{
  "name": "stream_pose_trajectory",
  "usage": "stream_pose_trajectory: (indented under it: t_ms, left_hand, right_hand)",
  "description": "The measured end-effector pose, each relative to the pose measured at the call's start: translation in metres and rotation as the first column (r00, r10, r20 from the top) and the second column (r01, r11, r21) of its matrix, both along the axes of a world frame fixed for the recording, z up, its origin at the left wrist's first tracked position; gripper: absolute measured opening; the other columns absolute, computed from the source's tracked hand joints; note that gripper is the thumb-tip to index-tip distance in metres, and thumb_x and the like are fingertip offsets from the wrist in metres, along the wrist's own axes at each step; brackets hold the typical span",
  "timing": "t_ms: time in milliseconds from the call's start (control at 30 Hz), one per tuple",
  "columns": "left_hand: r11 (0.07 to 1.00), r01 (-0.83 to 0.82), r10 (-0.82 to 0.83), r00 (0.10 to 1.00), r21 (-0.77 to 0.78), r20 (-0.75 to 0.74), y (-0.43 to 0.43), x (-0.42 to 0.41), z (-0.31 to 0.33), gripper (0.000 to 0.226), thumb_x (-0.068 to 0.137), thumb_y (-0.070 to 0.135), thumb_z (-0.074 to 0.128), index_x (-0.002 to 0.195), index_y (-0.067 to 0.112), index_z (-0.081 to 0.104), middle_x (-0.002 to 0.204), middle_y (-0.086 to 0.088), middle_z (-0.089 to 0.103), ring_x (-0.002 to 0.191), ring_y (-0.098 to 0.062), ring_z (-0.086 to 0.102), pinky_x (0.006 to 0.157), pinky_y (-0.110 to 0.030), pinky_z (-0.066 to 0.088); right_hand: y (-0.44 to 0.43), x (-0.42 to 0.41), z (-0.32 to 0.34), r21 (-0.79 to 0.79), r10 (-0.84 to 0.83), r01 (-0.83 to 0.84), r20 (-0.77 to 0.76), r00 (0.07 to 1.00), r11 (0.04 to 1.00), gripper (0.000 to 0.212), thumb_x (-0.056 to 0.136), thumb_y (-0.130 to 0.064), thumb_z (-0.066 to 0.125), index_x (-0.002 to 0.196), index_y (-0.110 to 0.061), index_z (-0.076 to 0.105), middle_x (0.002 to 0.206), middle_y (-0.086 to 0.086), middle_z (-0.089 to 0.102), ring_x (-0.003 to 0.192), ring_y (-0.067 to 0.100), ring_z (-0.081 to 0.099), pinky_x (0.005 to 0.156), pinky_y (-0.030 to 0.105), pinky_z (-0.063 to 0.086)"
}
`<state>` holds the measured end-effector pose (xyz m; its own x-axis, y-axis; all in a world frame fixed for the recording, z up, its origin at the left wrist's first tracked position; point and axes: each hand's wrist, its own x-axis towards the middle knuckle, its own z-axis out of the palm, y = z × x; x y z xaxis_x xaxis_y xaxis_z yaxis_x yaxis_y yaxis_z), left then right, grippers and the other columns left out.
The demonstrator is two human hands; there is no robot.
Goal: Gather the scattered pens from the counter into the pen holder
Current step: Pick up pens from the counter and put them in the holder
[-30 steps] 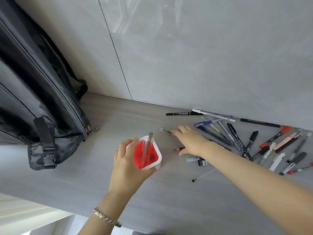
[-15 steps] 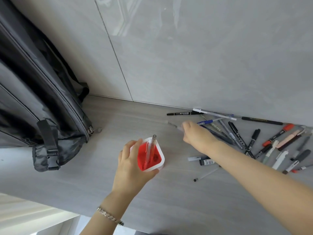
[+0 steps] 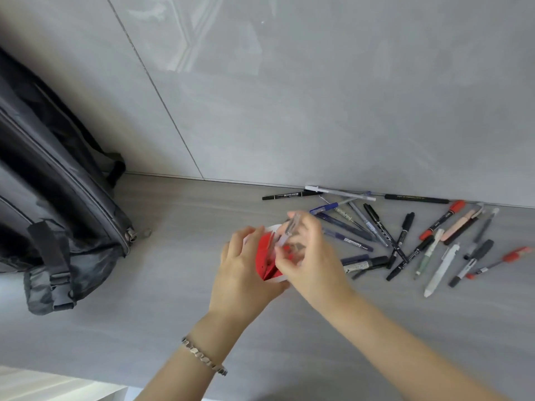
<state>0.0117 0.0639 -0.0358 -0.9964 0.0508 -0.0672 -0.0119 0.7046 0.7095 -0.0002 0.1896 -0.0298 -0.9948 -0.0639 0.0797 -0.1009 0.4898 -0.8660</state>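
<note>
The left hand grips the red pen holder mid-bench while the right hand pinches a clear pen over its mouth, leaving most scattered pens toward three o'clock still ungathered.

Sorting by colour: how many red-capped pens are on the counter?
2: a red-capped marker by the wall at right, and a thin red-capped pen at the far right. Others may be hidden.
</note>
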Motion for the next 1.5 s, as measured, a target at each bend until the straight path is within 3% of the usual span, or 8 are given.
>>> stream_pose_trajectory:
  t_ms: [400,533,700,900,1067,1200,1333,1500]
  left_hand:
    - [0.998,0.063,-0.063,0.998,-0.018,0.019,0.021,-0.014,-0.011,0.092,0.054,0.033,0.084,0.134,0.023,0.039,0.127,0.013,0.038,0.121,-0.015,0.041,0.083,-0.021,0.035]
    - [1.000,-0.005,0.005,0.999,-0.019,0.044,0.012,-0.025,-0.011,0.092,0.055,0.033,0.083,0.134,0.024,0.037,0.128,0.014,0.035,0.123,-0.015,0.037,0.082,-0.022,0.035]
    - [0.997,-0.060,0.063,0.996,-0.044,0.056,-0.001,-0.030,-0.009,0.091,0.056,0.031,0.083,0.134,0.027,0.036,0.128,0.015,0.033,0.123,-0.015,0.037,0.080,-0.022,0.036]
    - [0.994,-0.112,0.113,0.993,-0.014,0.047,-0.012,-0.031,-0.011,0.091,0.055,0.028,0.084,0.134,0.024,0.038,0.120,0.019,0.027,0.122,-0.016,0.038,0.085,-0.022,0.033]
    - [0.994,-0.105,0.105,0.992,-0.015,0.065,-0.014,-0.023,-0.018,0.092,0.054,0.030,0.084,0.133,0.021,0.039,0.133,0.005,0.038,0.122,-0.019,0.040,0.085,-0.023,0.034]
    - [0.996,-0.089,0.089,0.994,-0.011,0.060,-0.013,-0.021,-0.020,0.093,0.053,0.031,0.085,0.133,0.021,0.039,0.134,0.004,0.038,0.121,-0.019,0.041,0.084,-0.025,0.036]
    - [0.996,-0.083,0.084,0.995,-0.023,0.060,-0.015,-0.023,-0.022,0.094,0.050,0.029,0.087,0.132,0.022,0.040,0.132,0.003,0.039,0.121,-0.020,0.042,0.084,-0.026,0.037]
    - [0.996,-0.069,0.071,0.996,-0.060,0.047,-0.016,-0.024,-0.024,0.096,0.048,0.029,0.087,0.131,0.021,0.040,0.132,0.001,0.041,0.120,-0.021,0.044,0.079,-0.027,0.039]
  right_hand:
    - [0.034,-0.004,-0.019,0.168,0.037,0.024,-0.351,0.936,0.985,0.030,0.094,-0.028,0.045,0.112,-0.012,0.062,0.103,0.006,0.067,0.096,0.012,0.055,0.085,0.015,0.044]
    - [0.060,-0.054,-0.018,0.203,-0.059,0.098,-0.192,0.980,0.974,0.031,0.088,-0.014,0.051,0.118,-0.008,0.060,0.114,0.009,0.063,0.109,0.016,0.051,0.098,0.027,0.041]
    - [0.095,-0.124,-0.057,0.749,0.083,-0.265,0.273,0.959,0.607,0.059,0.082,-0.002,0.058,0.136,-0.010,0.038,0.135,0.013,0.047,0.125,0.031,0.040,0.104,0.038,0.034]
    - [0.097,-0.140,-0.077,0.882,0.182,-0.334,0.287,0.940,0.333,0.034,0.087,-0.005,0.049,0.121,-0.007,0.049,0.123,0.012,0.057,0.113,0.030,0.050,0.088,0.037,0.040]
    - [0.102,-0.119,-0.056,0.695,0.048,-0.230,0.270,0.962,0.681,0.024,0.098,-0.010,0.038,0.119,-0.004,0.047,0.110,0.016,0.055,0.084,0.032,0.057,0.068,0.039,0.042]
    - [0.084,-0.083,0.004,0.052,-0.071,0.064,0.129,0.989,0.997,0.012,0.100,-0.008,0.030,0.104,-0.009,0.041,0.090,-0.002,0.060,0.081,0.011,0.068,0.084,0.029,0.055]
    - [0.033,-0.040,0.044,-0.468,-0.045,0.044,0.008,0.999,0.883,0.026,0.099,-0.002,0.029,0.098,-0.026,0.039,0.093,0.000,0.060,0.087,0.006,0.069,0.088,0.020,0.054]
    - [-0.023,-0.023,0.004,-0.457,-0.031,0.095,0.146,0.989,0.884,0.040,0.094,0.003,0.041,0.097,-0.036,0.039,0.096,-0.017,0.059,0.102,0.010,0.063,0.087,0.019,0.048]
